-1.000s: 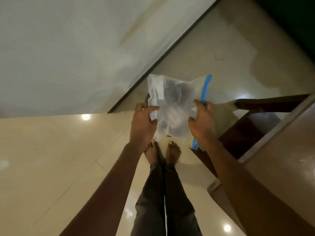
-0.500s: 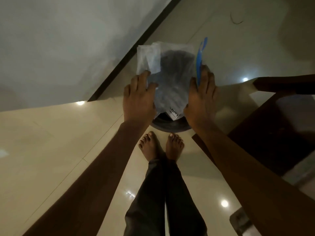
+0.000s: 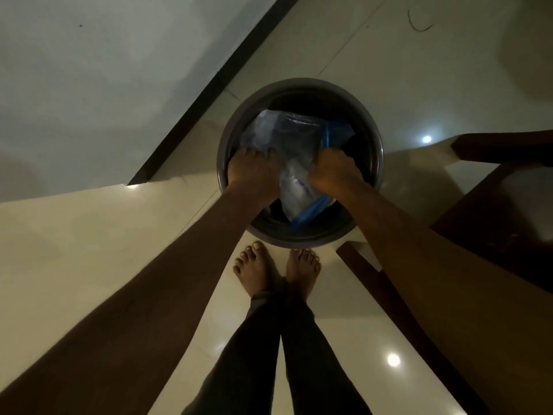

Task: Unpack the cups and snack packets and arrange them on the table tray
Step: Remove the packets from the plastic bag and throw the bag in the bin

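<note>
Over the glossy tiled floor (image 3: pixel 89 250), our feet (image 3: pixel 260 268) stand at the bin's (image 3: pixel 299 239) 6 o'clock. Our left hand (image 3: pixel 254 170) and right hand (image 3: pixel 332 172), fingers (image 3: pixel 245 153) curled, grip the clear zip bag (image 3: pixel 287 139) at 9 and 3 o'clock inside its mouth. Anything left in the bag would be thrown away, and the springy plastic could ride back over the rim.

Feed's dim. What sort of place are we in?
Probably a room in a home: glossy cream floor tiles, a plain wall with dark skirting, dark wooden furniture on the right, and a round bin on the floor.
</note>
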